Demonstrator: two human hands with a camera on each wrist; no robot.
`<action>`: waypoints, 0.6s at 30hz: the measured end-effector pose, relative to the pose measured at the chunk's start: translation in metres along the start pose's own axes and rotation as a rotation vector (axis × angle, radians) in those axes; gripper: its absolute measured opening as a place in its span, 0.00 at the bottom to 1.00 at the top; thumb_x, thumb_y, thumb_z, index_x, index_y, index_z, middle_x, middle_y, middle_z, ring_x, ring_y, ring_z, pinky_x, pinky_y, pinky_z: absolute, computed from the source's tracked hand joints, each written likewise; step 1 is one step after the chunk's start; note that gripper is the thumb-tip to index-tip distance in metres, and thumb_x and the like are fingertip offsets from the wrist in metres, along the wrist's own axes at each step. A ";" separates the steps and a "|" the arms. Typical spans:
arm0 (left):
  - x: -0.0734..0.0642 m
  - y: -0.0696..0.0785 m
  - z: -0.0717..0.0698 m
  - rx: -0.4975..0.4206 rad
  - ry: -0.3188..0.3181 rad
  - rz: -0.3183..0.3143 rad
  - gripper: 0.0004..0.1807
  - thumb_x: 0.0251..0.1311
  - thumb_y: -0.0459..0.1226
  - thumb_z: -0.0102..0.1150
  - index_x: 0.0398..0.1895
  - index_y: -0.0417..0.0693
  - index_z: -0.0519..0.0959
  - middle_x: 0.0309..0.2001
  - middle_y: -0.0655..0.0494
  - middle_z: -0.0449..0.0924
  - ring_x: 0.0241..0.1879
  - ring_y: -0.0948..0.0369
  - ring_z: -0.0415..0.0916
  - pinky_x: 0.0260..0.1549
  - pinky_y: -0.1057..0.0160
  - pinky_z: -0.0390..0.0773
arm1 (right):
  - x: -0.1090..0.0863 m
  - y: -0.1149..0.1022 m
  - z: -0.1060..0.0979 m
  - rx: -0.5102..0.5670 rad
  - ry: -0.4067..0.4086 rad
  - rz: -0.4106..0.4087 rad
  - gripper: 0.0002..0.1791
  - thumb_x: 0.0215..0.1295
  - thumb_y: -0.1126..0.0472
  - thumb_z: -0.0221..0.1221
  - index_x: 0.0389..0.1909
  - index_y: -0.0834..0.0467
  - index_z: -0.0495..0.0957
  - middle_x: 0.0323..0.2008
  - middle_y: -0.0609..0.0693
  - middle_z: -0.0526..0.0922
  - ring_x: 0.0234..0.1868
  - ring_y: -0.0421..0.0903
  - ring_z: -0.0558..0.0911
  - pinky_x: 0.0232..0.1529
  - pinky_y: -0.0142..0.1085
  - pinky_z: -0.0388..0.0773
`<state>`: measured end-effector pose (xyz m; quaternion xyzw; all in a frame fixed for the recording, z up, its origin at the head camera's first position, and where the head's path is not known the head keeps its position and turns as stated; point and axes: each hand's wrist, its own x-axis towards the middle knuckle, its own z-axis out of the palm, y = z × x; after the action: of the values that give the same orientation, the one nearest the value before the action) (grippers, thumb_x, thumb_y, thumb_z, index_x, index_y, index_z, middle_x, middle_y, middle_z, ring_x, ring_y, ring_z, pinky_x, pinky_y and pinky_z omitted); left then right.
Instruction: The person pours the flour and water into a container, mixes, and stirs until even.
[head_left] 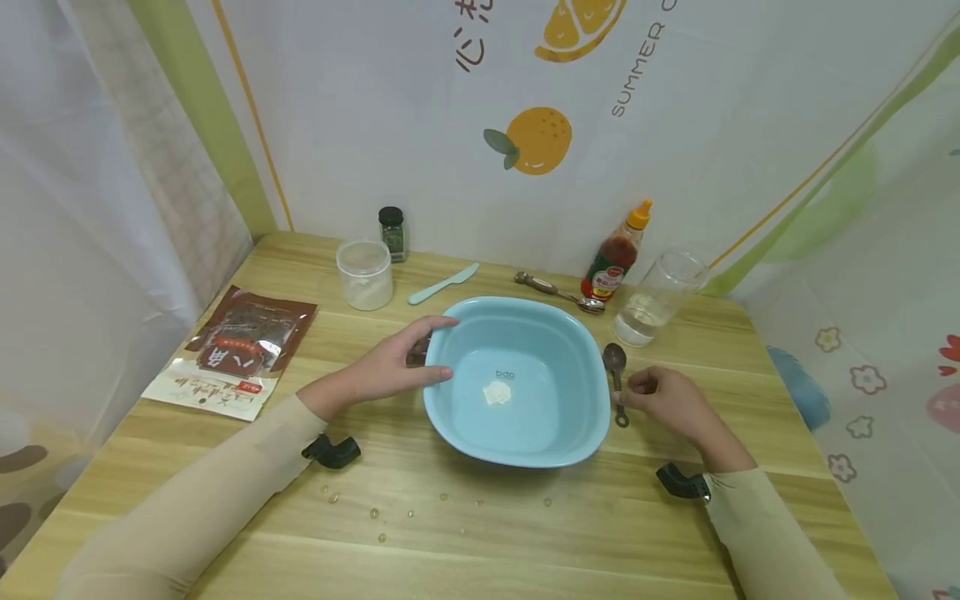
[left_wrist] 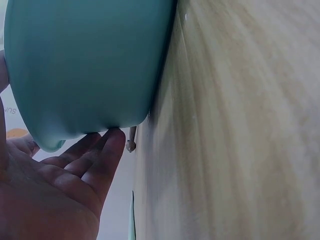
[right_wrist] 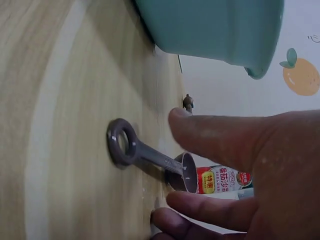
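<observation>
A light-blue plastic basin (head_left: 517, 457) stands on the table with a small patch of white powder (head_left: 497, 393) on its floor. At the basin's left side my left hand (head_left: 386, 367) holds the rim, thumb over the edge; in the left wrist view, fingertips (left_wrist: 116, 137) rest against the outer wall. Right of the basin lies a dark brown measuring spoon (head_left: 615, 358), its ring-ended handle toward me. My right hand (head_left: 669, 404) is beside that handle. Thumb and fingers are spread apart around the spoon in the right wrist view, with nothing pinched between them.
Behind the basin are a tub of white powder (head_left: 365, 275), a green spice jar (head_left: 392, 233), a mint spreader (head_left: 444, 283), a metal spoon (head_left: 558, 292), a ketchup bottle (head_left: 611, 262) and a glass of water (head_left: 648, 308). A star anise packet (head_left: 236, 350) lies left. Water drops dot the front.
</observation>
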<state>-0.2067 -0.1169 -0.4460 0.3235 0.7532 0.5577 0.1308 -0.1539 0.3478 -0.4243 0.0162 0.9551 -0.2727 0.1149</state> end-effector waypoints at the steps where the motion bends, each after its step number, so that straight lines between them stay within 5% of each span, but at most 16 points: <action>1: 0.000 0.000 0.000 0.000 -0.001 0.002 0.42 0.75 0.36 0.71 0.86 0.42 0.62 0.77 0.35 0.71 0.71 0.39 0.79 0.65 0.46 0.85 | 0.000 0.000 0.001 -0.011 -0.003 -0.003 0.36 0.73 0.42 0.73 0.60 0.72 0.82 0.53 0.65 0.88 0.55 0.64 0.86 0.56 0.60 0.86; 9: -0.001 0.000 0.001 -0.011 0.002 0.004 0.42 0.75 0.35 0.71 0.86 0.42 0.62 0.76 0.34 0.73 0.69 0.39 0.80 0.63 0.48 0.87 | -0.002 -0.005 0.003 -0.072 -0.011 -0.029 0.25 0.70 0.43 0.75 0.47 0.63 0.90 0.43 0.54 0.92 0.45 0.53 0.87 0.46 0.52 0.85; 18: -0.001 -0.001 0.001 0.000 0.001 0.004 0.41 0.75 0.35 0.71 0.86 0.41 0.62 0.75 0.34 0.74 0.69 0.40 0.81 0.62 0.49 0.87 | -0.005 -0.006 0.009 -0.072 0.019 0.011 0.16 0.71 0.50 0.74 0.33 0.58 0.86 0.31 0.49 0.87 0.33 0.49 0.78 0.33 0.41 0.73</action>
<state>-0.2059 -0.1171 -0.4474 0.3249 0.7526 0.5580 0.1291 -0.1479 0.3383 -0.4273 0.0197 0.9652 -0.2375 0.1079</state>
